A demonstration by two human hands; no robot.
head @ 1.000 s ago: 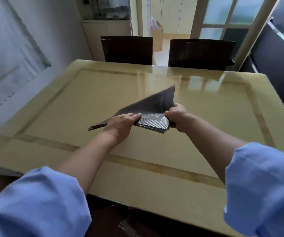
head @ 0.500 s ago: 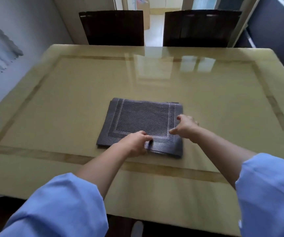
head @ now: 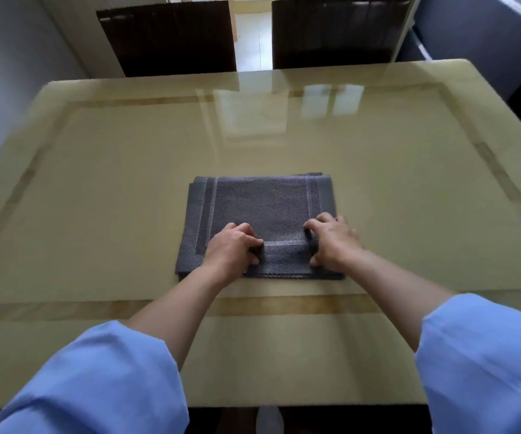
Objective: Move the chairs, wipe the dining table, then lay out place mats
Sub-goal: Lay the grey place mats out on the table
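Observation:
A stack of dark grey woven place mats (head: 262, 208) lies flat on the glossy beige dining table (head: 96, 183), a little in front of its middle. My left hand (head: 232, 249) and my right hand (head: 334, 239) both rest on the stack's near edge. Each pinches the top mat, which bulges up between them. Two dark chairs (head: 171, 36) (head: 337, 29) stand at the table's far side.
A grey wall runs along the left. A dark sofa or cabinet (head: 488, 42) stands beyond the table's right far corner. A doorway with a pale floor (head: 253, 39) opens between the two chairs. My blue sleeves fill the bottom corners.
The mats, held tilted in the air a second ago, now lie flat on the table. Both hands have shifted to the near edge and pinch up the top mat.

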